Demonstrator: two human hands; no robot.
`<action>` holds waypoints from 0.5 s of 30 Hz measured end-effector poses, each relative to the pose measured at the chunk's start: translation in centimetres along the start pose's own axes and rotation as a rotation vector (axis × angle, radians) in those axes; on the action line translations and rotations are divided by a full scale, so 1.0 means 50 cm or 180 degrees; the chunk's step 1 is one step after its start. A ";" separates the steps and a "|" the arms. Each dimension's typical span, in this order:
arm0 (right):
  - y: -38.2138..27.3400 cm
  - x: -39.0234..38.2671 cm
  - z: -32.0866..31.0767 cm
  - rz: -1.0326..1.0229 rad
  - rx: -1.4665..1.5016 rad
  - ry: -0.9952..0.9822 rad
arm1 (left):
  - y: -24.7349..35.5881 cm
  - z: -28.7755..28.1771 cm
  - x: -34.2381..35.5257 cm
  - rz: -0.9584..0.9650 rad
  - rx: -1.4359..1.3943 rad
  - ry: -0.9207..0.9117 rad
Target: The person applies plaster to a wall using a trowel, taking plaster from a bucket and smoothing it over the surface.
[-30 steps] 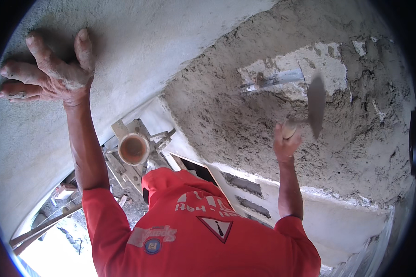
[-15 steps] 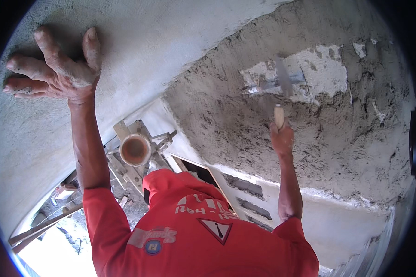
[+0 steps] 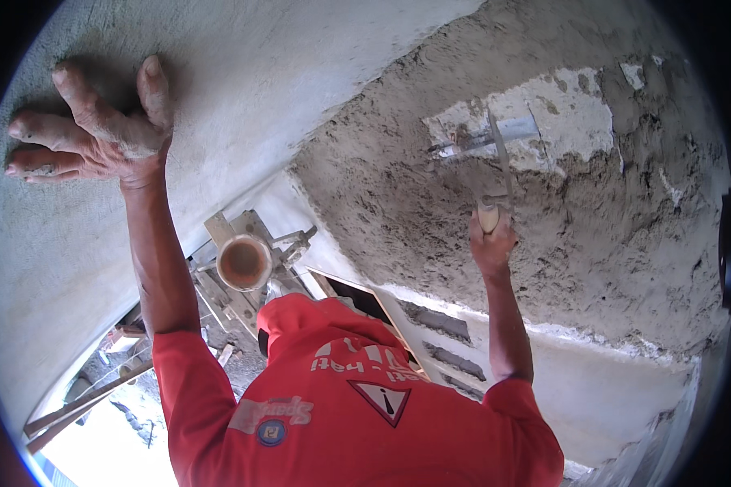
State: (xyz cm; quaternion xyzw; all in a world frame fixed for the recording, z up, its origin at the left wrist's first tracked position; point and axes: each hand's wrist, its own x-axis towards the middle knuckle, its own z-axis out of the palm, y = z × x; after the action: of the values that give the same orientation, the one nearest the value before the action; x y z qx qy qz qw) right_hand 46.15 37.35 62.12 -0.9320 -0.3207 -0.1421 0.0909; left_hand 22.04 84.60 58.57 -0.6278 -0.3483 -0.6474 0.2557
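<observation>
My left hand [image 3: 97, 126] is pressed against the smooth pale plaster wall [image 3: 244, 73], fingers spread and smeared with mortar. My right hand [image 3: 494, 247] is wrapped round the wooden handle of a trowel [image 3: 499, 154]. Its thin blade shows nearly edge-on, pointing up across a bare pale patch [image 3: 577, 122] within rough grey mortar [image 3: 398, 187]. Whether the blade touches the surface, I cannot tell. Behind the blade, a short grey pipe-like piece [image 3: 471, 146] lies across the patch.
Below, between my arms, a round bucket [image 3: 244, 263] with a brownish inside stands on wooden boards [image 3: 219, 231]. Several dark slots [image 3: 434, 321] open in the pale wall under the mortar. Long timbers [image 3: 89, 398] slant at the lower left, near scattered rubble.
The trowel, blurred by motion before, is now sharper, and its handle has tipped and come slightly lower with my right hand. My left hand stays on the wall.
</observation>
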 end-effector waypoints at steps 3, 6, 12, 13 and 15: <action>0.071 0.008 0.017 0.0728 -0.0521 -0.0585 | 0.005 -0.008 0.002 0.0012 -0.0001 -0.0110; 0.025 0.013 -0.011 0.0306 -0.0074 -0.0401 | 0.003 -0.003 -0.001 -0.0054 0.0046 0.0024; 0.032 0.044 -0.038 0.0653 -0.0441 -0.0751 | -0.007 -0.002 0.000 0.0014 0.0256 -0.0128; 0.002 0.041 -0.059 0.0477 -0.0288 -0.0546 | -0.003 -0.003 0.004 0.0039 0.0281 -0.0063; -0.032 0.028 -0.079 0.0168 0.0037 -0.0176 | 0.000 -0.009 0.007 0.0074 0.0285 -0.0038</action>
State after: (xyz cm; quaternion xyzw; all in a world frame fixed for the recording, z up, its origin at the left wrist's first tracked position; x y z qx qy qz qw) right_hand 45.40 38.37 66.43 -0.9432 -0.2993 -0.1119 0.0911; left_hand 21.74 84.27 58.92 -0.6236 -0.3712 -0.6244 0.2889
